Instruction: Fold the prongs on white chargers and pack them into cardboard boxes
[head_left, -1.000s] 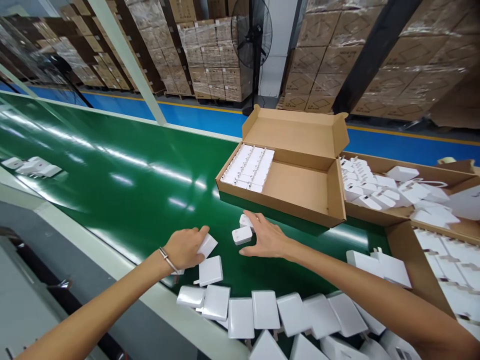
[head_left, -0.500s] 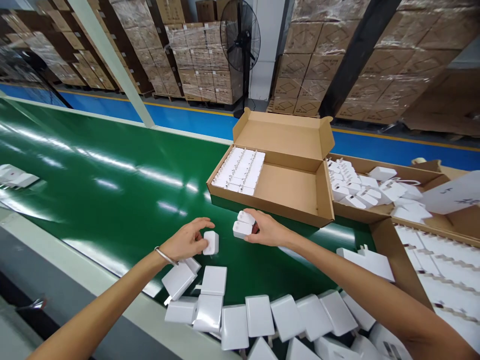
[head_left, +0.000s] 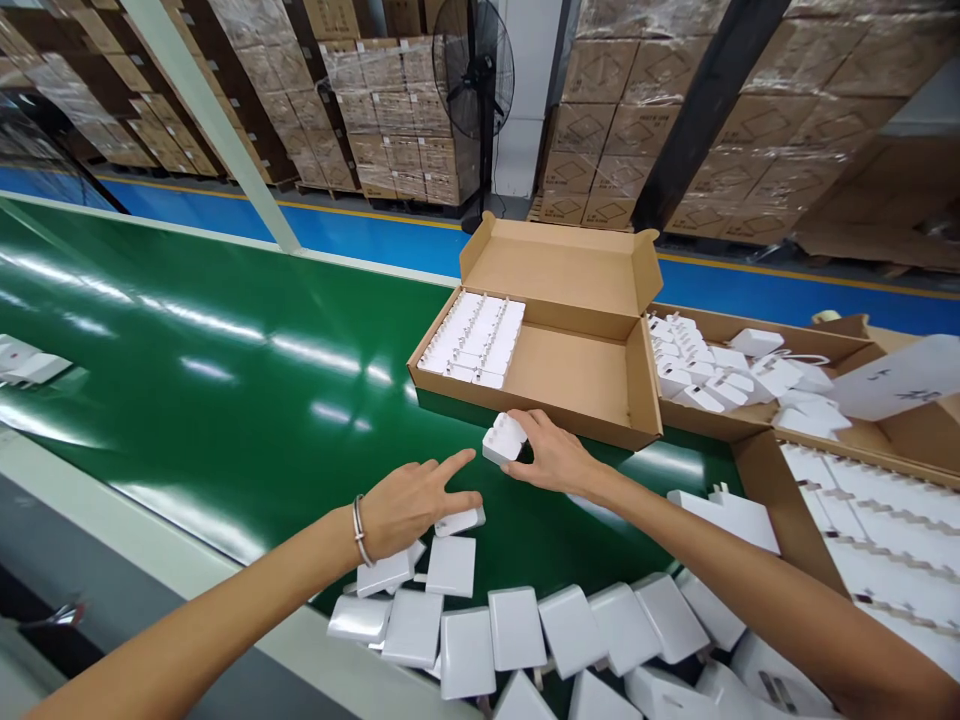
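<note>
Between the thumb and fingers of my right hand [head_left: 553, 452] are small white adapters [head_left: 504, 438], pressed side by side just above the green surface. My left hand [head_left: 424, 500], with a silver bracelet at the wrist, has its thumb and index finger apart. Under its thumb a white adapter [head_left: 461, 521] lies on the green surface, partly covered by the hand. Several larger-looking white adapters [head_left: 469, 652] lie in a curved row nearer to me. Behind my right hand stands an open cardboard box [head_left: 577, 375], its left part filled with rows of white adapters [head_left: 474, 338].
To the right, one cardboard box holds loose white adapters [head_left: 757, 375] and another holds neat rows [head_left: 862, 540]. White pieces [head_left: 30, 362] lie on the green surface [head_left: 225, 400] at far left. A black fan [head_left: 474, 75] and stacked cartons [head_left: 405, 120] stand behind.
My left hand has moved right and its fingers have opened away from the adapter it was pinching. The adapters in my right hand have shifted slightly right and turned.
</note>
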